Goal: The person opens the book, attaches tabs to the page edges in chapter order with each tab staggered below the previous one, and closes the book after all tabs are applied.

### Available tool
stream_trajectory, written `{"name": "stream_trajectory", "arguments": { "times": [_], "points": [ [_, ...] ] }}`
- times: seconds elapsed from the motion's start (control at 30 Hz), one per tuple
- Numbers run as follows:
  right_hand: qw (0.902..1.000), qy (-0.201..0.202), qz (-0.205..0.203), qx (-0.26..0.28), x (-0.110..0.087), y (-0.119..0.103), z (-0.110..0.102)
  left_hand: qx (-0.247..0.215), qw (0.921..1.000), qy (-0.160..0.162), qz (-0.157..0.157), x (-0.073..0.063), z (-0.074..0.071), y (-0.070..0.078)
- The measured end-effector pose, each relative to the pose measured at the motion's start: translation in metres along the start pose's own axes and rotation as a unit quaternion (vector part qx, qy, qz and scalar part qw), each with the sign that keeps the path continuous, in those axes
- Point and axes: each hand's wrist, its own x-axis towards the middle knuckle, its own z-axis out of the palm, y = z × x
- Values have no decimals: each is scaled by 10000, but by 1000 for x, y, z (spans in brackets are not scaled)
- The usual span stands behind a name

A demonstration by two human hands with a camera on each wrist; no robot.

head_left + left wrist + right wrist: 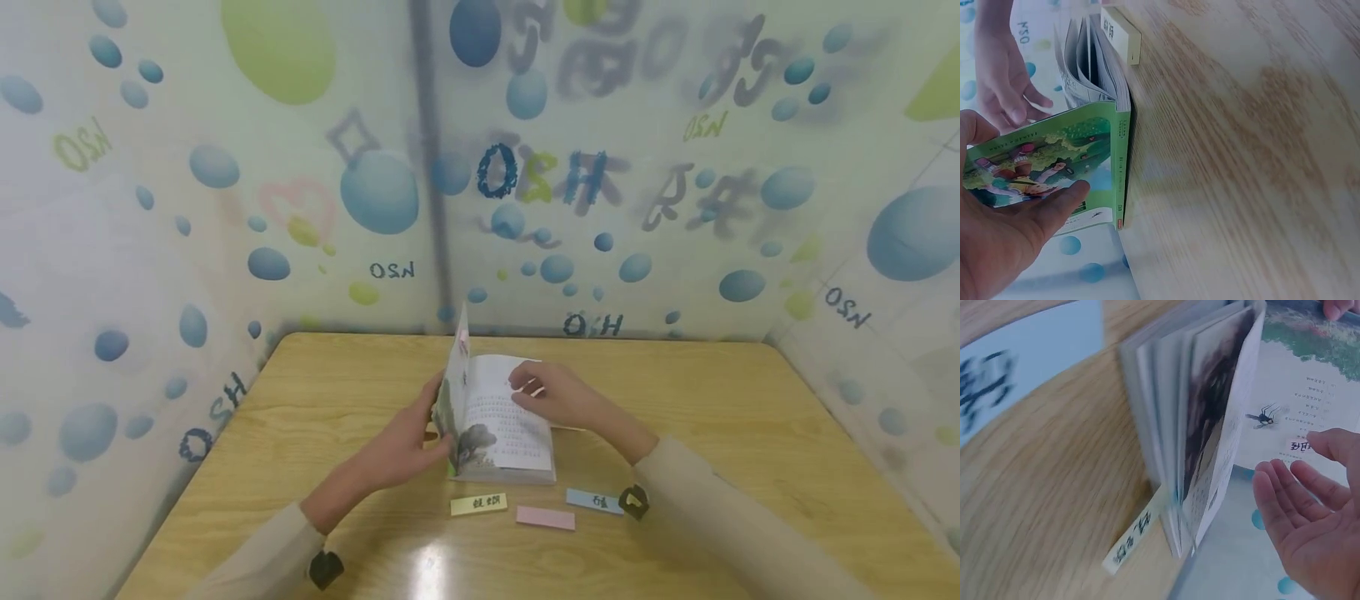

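Note:
A book [510,417] with a green illustrated cover [1060,162] lies open on the table, its left side raised almost upright. My left hand [401,442] grips that raised side, thumb [1063,206] against the outer cover and some fingers hidden behind it. Above the right-hand page is my right hand [558,393], fingers loosely bent. In the right wrist view this hand [1316,506] has nothing between thumb and fingers. Past its fingertips, a pinkish patch with handwriting [1300,445] shows on the raised page, near a printed fly [1264,415].
In front of the book lie a yellow pad [478,504] and a blue strip [594,500], both with handwriting, and a pink strip [546,518]. The wooden table [337,375] ends at walls [645,125] printed with bubbles and letters.

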Motion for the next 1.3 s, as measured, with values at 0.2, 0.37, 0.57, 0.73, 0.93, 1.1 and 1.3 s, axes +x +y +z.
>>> {"name": "stream_trajectory", "arguments": {
  "times": [0.2, 0.37, 0.57, 0.73, 0.93, 1.1, 1.3],
  "points": [
    [9993, -2, 183, 326, 14, -5, 4, -103, 9999, -23, 45, 1, 3, -2],
    [9990, 1, 360, 277, 18, -4, 8, -235, 9997, -38, -8, 1, 4, -1],
    [9991, 28, 385, 179, 16, 2, 10, -319, 9993, 101, -157, -3, -1, -2],
    [9993, -58, 288, 244, 14, 4, 9, -249, 9984, 437, -246, -12, -12, -7],
    [9947, -84, 571, 846, 30, 5, 12, -168, 9976, 539, -404, -21, -19, -9],
    [9576, -43, 1357, 2539, 59, -6, 24, -122, 9976, 562, -391, -25, -19, -6],
    [8770, 455, 2011, 4341, 89, -19, 42, 89, 9987, 486, -107, -23, -15, -3]
  ]
}}
